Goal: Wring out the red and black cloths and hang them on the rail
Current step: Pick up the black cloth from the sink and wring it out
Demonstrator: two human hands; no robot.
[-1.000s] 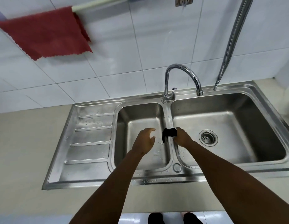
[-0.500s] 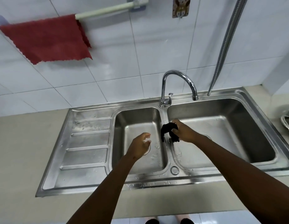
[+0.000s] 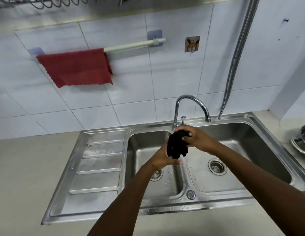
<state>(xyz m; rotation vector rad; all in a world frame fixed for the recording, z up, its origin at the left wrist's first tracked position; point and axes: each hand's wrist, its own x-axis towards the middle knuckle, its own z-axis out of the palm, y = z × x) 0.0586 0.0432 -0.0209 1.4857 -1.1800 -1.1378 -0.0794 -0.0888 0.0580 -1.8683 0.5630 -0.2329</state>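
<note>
Gripping the bunched black cloth (image 3: 177, 144) above the sink (image 3: 247, 120), right hand (image 3: 197, 139) clenched on top, left hand (image 3: 162, 159) cupping below

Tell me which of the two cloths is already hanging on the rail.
The red cloth, draped over the rail on the wall. The black cloth is bunched between both hands above the sink.

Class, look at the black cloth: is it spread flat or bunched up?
Bunched up. The black cloth is a crumpled wad gripped between the left hand and right hand, above the sink.
</note>
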